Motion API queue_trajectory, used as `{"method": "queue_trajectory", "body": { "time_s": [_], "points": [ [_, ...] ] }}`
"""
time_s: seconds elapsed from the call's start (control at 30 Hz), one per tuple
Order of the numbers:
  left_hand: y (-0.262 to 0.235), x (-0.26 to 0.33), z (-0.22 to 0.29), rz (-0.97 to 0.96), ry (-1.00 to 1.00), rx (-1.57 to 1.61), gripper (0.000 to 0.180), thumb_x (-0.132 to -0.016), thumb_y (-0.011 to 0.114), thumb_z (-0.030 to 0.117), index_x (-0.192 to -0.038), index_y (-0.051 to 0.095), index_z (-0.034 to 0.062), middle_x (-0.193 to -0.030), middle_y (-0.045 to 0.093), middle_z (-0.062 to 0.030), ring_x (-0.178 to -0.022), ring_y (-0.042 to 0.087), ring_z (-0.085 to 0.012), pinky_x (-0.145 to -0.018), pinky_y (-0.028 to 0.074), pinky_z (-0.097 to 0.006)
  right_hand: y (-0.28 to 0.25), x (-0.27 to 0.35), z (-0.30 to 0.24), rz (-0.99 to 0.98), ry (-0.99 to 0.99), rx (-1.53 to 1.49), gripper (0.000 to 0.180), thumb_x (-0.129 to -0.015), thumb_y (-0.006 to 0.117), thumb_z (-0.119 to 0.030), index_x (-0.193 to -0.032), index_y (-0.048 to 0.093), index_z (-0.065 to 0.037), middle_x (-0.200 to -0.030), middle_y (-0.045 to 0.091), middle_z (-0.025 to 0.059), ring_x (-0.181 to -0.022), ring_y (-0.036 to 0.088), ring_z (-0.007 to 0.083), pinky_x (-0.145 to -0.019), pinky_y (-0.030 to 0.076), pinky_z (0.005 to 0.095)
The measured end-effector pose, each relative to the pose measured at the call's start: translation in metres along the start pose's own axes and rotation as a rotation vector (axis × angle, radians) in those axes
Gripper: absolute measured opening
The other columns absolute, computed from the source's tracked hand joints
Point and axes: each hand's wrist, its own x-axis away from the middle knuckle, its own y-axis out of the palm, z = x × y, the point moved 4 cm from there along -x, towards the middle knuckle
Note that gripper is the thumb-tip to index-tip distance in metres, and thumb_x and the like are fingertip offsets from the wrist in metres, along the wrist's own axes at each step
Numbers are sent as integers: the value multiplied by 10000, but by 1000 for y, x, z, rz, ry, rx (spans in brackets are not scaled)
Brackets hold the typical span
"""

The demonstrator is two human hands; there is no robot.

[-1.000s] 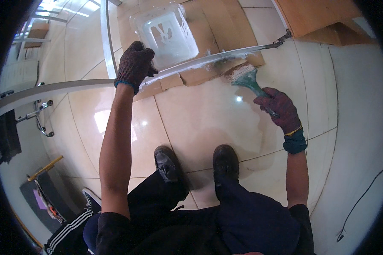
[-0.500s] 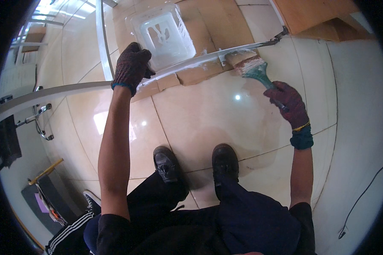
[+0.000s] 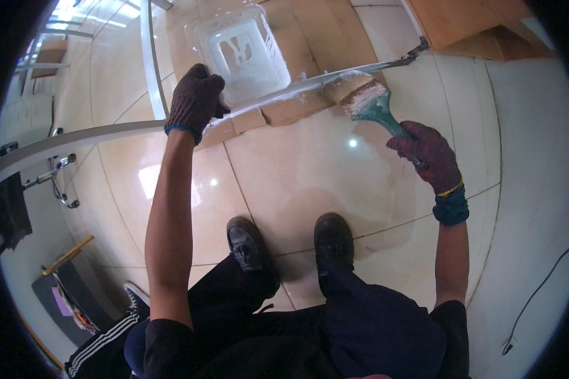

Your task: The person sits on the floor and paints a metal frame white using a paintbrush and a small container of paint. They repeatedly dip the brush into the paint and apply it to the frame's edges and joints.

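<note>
My right hand [image 3: 427, 155], in a dark red knit glove, is closed round the handle of a wide paintbrush [image 3: 378, 110] with a green handle. Its bristles, smeared with white, meet a long pale metal bar [image 3: 310, 83] of a frame. My left hand [image 3: 196, 101], gloved alike, is closed on this bar close to the corner of a white plastic tub [image 3: 278, 54]; its fingertips are partly hidden. White paint coats the inside of the tub. Beneath tub and bar lies brown cardboard [image 3: 325, 38] with white splashes.
An upright frame bar [image 3: 152, 57] joins the long one left of my left hand. A wooden piece of furniture [image 3: 474, 22] stands at the far right. A cable [image 3: 537, 287] hangs by the right wall. Another person's striped trouser leg [image 3: 107, 344] shows at lower left.
The paintbrush has shifted slightly left along the bar, its handle tilting a little. My left hand stays in place on the bar.
</note>
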Motion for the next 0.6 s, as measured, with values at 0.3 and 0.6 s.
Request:
{"method": "queue_trajectory", "body": {
  "time_s": [0.3, 0.6],
  "points": [
    [-6, -4, -10, -3, 27, -46, 176, -846, 561, 163, -839, 503, -3, -683, 532, -90, -538, 595, -190, -447, 501, -322, -7, 4, 6, -42, 302, -157, 359, -710, 649, -12, -1034, 657, -169, -1048, 614, 122, -891, 625, 266, -736, 530, 359],
    [-3, 3, 1, -10, 53, -20, 179, -837, 564, 163, -780, 483, 15, -661, 513, -81, -520, 577, -182, -445, 486, -314, -7, 5, 13, 52, 108, -22, 380, -687, 659, -4, -1032, 651, -161, -1035, 614, 132, -831, 632, 283, -705, 535, 355]
  ]
}}
